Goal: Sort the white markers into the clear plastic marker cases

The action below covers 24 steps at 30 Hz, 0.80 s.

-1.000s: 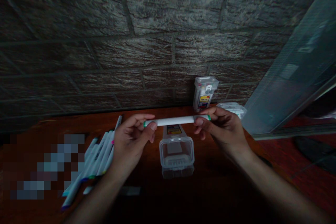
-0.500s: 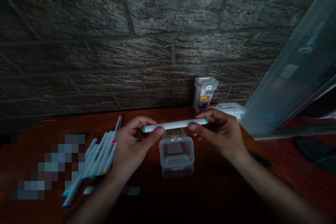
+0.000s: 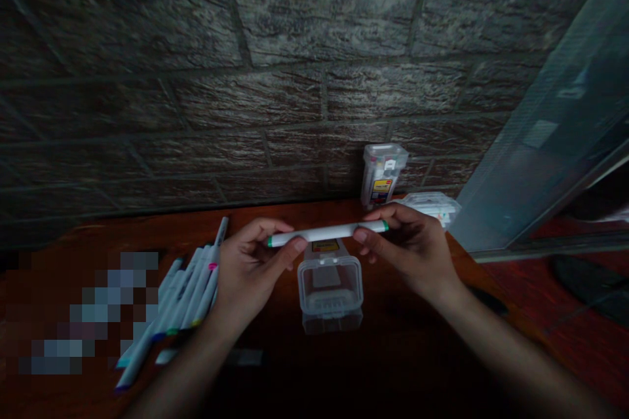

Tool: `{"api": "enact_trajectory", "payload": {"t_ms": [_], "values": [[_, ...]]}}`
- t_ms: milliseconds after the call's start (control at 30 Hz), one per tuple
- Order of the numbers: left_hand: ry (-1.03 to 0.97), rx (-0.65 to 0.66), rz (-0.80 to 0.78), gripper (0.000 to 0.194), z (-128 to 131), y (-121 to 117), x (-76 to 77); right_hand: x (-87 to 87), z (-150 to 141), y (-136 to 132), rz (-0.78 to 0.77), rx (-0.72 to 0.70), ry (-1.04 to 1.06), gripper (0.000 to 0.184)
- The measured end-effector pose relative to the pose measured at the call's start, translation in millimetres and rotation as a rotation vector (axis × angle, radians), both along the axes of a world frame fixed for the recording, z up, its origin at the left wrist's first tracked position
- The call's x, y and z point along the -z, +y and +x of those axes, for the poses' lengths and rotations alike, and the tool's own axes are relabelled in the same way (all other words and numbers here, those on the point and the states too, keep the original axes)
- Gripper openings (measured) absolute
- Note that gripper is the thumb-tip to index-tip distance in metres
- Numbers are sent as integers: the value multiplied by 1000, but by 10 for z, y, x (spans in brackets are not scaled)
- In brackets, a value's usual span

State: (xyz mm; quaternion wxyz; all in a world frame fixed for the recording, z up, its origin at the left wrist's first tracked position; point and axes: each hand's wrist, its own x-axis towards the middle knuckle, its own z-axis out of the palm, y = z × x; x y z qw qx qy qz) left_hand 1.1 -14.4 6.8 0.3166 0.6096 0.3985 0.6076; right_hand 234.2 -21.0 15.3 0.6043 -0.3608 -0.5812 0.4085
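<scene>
A white marker with green ends is held level between my two hands, above the table. My left hand pinches its left end between thumb and fingers. On the right end, my right hand closes with thumb and fingertips. Just below the marker lies a clear plastic case with its open mouth toward me and a yellow label partly showing. Several white markers with coloured ends lie in a loose pile left of my left hand; my wrist hides part of them.
A clear case with a yellow label stands upright by the brick wall, with markers inside. Another clear case lies behind my right hand. A glass panel rises at the right. The wooden table has a pixelated patch at left.
Almost nothing differs. Both hands keep the marker in the same place, with only a very slight shift of the view.
</scene>
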Motion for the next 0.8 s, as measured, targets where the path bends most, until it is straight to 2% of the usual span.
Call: {"api": "enact_trajectory", "payload": {"t_ms": [267,500,800], "values": [[23,32,-26,13,-32,8,43,7,9,2,8,-17,10,24],[74,-36,4,17,-2,6,20,15,-5,4,-6,-7,6,25],[-45,83,-56,15,-44,38,103,-3,14,12,-32,-63,69,17]]}}
